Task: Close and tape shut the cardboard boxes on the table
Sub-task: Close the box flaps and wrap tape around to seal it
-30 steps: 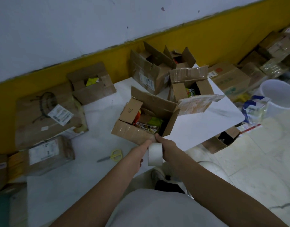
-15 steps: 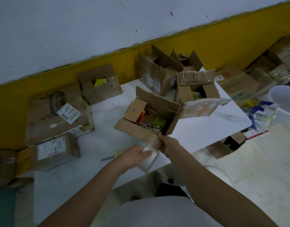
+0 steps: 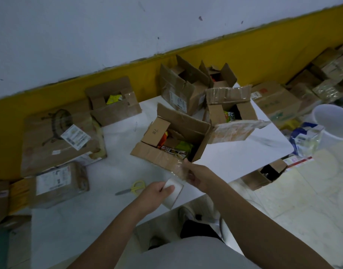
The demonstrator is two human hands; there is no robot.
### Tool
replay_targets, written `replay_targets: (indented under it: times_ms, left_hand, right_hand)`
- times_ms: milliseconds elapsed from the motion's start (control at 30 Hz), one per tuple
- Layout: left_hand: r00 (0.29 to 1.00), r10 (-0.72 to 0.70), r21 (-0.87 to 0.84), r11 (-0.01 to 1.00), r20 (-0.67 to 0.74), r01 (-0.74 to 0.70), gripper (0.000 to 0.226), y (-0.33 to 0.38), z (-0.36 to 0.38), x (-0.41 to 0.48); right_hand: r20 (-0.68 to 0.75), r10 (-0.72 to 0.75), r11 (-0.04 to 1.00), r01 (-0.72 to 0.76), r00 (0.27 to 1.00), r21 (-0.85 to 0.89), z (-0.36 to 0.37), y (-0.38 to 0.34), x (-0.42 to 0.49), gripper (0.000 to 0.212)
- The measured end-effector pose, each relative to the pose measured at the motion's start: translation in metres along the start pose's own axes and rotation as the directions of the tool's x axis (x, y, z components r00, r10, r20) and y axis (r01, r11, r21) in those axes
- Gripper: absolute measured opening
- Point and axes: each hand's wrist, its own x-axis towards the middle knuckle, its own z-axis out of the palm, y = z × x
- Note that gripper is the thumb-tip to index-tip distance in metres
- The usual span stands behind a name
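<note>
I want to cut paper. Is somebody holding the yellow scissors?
No, the yellow scissors lie on the table; the left hand grips the tape roll, the right hand pinches the tape end.

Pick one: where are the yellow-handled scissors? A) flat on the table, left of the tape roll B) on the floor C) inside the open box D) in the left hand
A: the scissors lie untouched on the table, just left of the left hand, which grips the tape roll.

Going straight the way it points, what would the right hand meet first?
Probably the near flap of the open box: the right hand points at it from close by, though depth is unclear.
</note>
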Motion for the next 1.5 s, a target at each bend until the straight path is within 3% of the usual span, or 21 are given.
replay_targets:
  times_ms: [100, 233, 367, 467, 567, 633, 700, 800, 833, 867, 933, 967, 1000, 1067, 1133, 1200, 1333, 1433, 1500]
  left_hand:
    - [1.000, 0.017, -0.010, 1.000, 0.003, -0.017, 0.029, -0.009, 0.003, 0.003]
    - [0.999, 0.030, 0.025, 0.999, 0.020, -0.031, 0.022, -0.018, 0.001, 0.005]
    - [0.999, 0.050, 0.065, 0.997, -0.002, -0.049, 0.020, -0.015, -0.002, 0.016]
    - [0.999, 0.044, 0.063, 0.997, -0.003, -0.044, 0.028, -0.009, -0.001, 0.024]
    - [0.997, 0.061, 0.061, 0.996, -0.042, -0.058, 0.034, 0.001, 0.003, 0.034]
    - [0.997, 0.053, 0.054, 0.997, -0.054, -0.050, 0.029, 0.005, 0.007, 0.041]
    - [0.998, 0.059, 0.028, 0.998, -0.029, -0.058, 0.025, 0.011, 0.010, 0.046]
    - [0.994, 0.109, 0.035, 0.993, 0.010, -0.109, 0.031, 0.017, 0.019, 0.048]
    - [0.994, 0.110, 0.050, 0.993, 0.013, -0.111, 0.031, 0.018, 0.023, 0.049]
    - [0.994, 0.110, 0.066, 0.992, 0.004, -0.110, 0.030, 0.020, 0.026, 0.049]
    - [0.995, 0.093, 0.098, 0.991, -0.046, -0.088, 0.026, 0.021, 0.033, 0.050]
    - [0.995, 0.072, 0.086, 0.994, -0.068, -0.066, 0.024, 0.021, 0.034, 0.051]
    - [0.995, 0.064, 0.061, 0.996, -0.076, -0.059, 0.022, 0.021, 0.035, 0.053]
    - [0.997, 0.038, 0.007, 0.999, -0.071, -0.038, 0.018, 0.025, 0.034, 0.053]
    - [0.996, 0.007, -0.029, 1.000, -0.094, -0.010, 0.015, 0.026, 0.034, 0.054]
    - [0.982, -0.026, -0.001, 1.000, -0.187, 0.026, 0.025, 0.026, 0.033, 0.055]
    - [0.909, 0.061, 0.296, 0.952, -0.413, 0.071, 0.037, 0.040, 0.032, 0.047]
    - [0.847, 0.215, 0.621, 0.767, -0.486, 0.161, 0.037, 0.062, 0.025, 0.046]
    - [0.779, 0.386, 0.737, 0.662, -0.494, 0.139, 0.035, 0.073, 0.018, 0.054]
  right_hand:
    - [0.099, 0.036, 0.999, -0.035, 0.994, -0.009, -0.007, 0.005, -0.005, 0.020]
    - [-0.008, -0.006, 0.998, 0.006, 1.000, -0.055, 0.001, -0.002, -0.009, 0.021]
    - [-0.050, 0.107, 0.993, -0.109, 0.993, -0.037, 0.013, -0.008, -0.016, 0.015]
    - [-0.043, 0.152, 0.986, -0.155, 0.987, -0.068, 0.014, -0.010, -0.020, 0.022]
    - [-0.108, 0.091, 0.983, -0.106, 0.990, -0.147, 0.018, -0.018, -0.027, 0.017]
    - [-0.211, -0.030, 0.901, -0.065, 0.977, -0.429, 0.020, -0.023, -0.033, 0.015]
    - [-0.226, -0.188, 0.714, -0.025, 0.956, -0.700, 0.019, -0.024, -0.038, 0.016]
    - [-0.152, -0.326, 0.547, 0.055, 0.933, -0.835, 0.011, -0.022, -0.036, 0.013]
    - [-0.164, -0.314, 0.579, 0.052, 0.935, -0.814, 0.008, -0.024, -0.036, 0.012]
    - [-0.201, -0.253, 0.695, 0.034, 0.946, -0.718, 0.003, -0.026, -0.036, 0.011]
    - [-0.218, -0.042, 0.920, -0.048, 0.975, -0.388, -0.003, -0.033, -0.040, 0.008]
    - [-0.196, 0.046, 0.966, -0.094, 0.979, -0.241, -0.004, -0.036, -0.041, 0.007]
    - [-0.193, 0.081, 0.976, -0.117, 0.978, -0.182, -0.005, -0.036, -0.039, 0.006]
    - [-0.221, 0.077, 0.966, -0.128, 0.972, -0.224, -0.006, -0.035, -0.034, 0.004]
    - [-0.268, 0.010, 0.924, -0.111, 0.963, -0.365, -0.004, -0.034, -0.032, 0.003]
    - [-0.283, -0.045, 0.865, -0.104, 0.958, -0.491, -0.005, -0.036, -0.034, 0.004]
    - [-0.171, -0.081, 0.871, -0.014, 0.982, -0.491, -0.012, -0.041, -0.038, 0.015]
    - [-0.053, -0.115, 0.878, 0.077, 0.992, -0.473, -0.016, -0.044, -0.036, 0.028]
    - [0.025, -0.138, 0.882, 0.134, 0.990, -0.452, -0.021, -0.044, -0.034, 0.043]
